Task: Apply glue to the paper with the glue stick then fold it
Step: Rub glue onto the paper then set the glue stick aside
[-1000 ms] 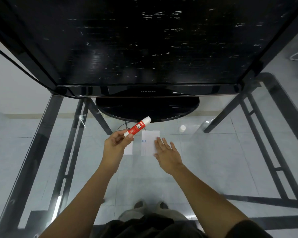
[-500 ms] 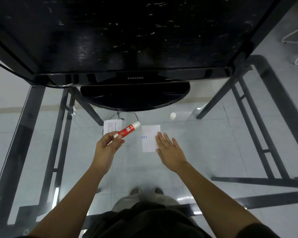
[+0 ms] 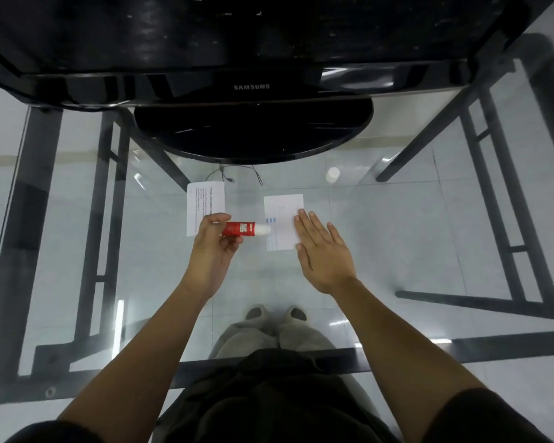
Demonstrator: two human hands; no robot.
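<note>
Glue stick (image 3: 244, 229) pinched level in my left hand (image 3: 212, 247) at frame centre, tip touching paper (image 3: 282, 219) pinned under my flat, spread right hand (image 3: 322, 251).

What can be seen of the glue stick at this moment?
The glue stick is a small red tube with white lettering and a white end pointing right. It lies roughly level above the glass table, pinched at its red end by the left hand. Its white end reaches the left edge of the paper; contact is unclear.

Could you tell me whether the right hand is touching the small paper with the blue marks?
Touching. The head view shows the right hand lying flat with its fingertips overlapping the right edge of the paper, no gap showing.
</note>
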